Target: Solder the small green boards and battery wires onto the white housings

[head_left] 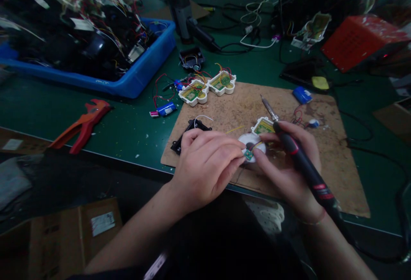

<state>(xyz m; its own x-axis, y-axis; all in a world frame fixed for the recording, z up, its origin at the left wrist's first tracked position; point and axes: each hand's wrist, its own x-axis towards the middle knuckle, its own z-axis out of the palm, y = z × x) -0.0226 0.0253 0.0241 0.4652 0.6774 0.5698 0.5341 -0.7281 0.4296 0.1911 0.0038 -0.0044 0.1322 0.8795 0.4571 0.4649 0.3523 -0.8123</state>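
My left hand [208, 164] pinches the edge of a small green circuit board [248, 155] over a round white disc [260, 146]. A black and red soldering iron [300, 160] rests across my right hand [292, 164], its metal tip pointing up and away to the left. The thumb and a finger of this hand close at the disc and the board; what exactly they pinch there is partly hidden. Just beyond sits a white housing with a green board [263, 126]. Beside my left hand lies a black plastic part [186, 136], partly covered by it.
A worn brown board [240, 104] lies under the work. Two white housings [194, 93] with wires, a blue battery pack [167, 109] and another blue pack [302, 95] lie around. Orange-red cutters [85, 123], a full blue bin [128, 85] and a red box [364, 42] stand further out.
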